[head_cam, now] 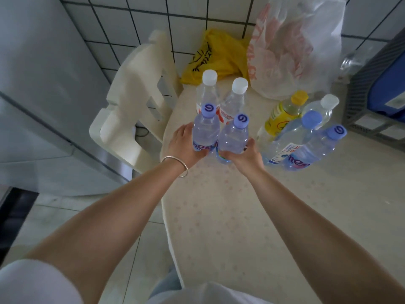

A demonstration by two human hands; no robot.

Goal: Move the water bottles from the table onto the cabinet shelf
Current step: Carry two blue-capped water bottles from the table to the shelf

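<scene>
Two clear water bottles with purple caps stand side by side near the left edge of the cream table [219,216]. My left hand [186,145] wraps the lower part of the left bottle [206,130]. My right hand [245,156] grips the base of the right bottle [233,137]. Behind them stand two white-capped bottles [208,91] [235,97]. To the right is a group: a yellow-capped drink bottle [282,115], a white-capped bottle [324,106] and two purple-capped bottles [293,132] [315,148]. No cabinet shelf is in view.
A cream plastic chair [135,97] stands left of the table, beside a grey appliance [43,88]. A yellow bag [219,55] and a clear plastic bag [291,47] lie at the table's far end. A grey crate with a blue lid [377,84] sits at the right.
</scene>
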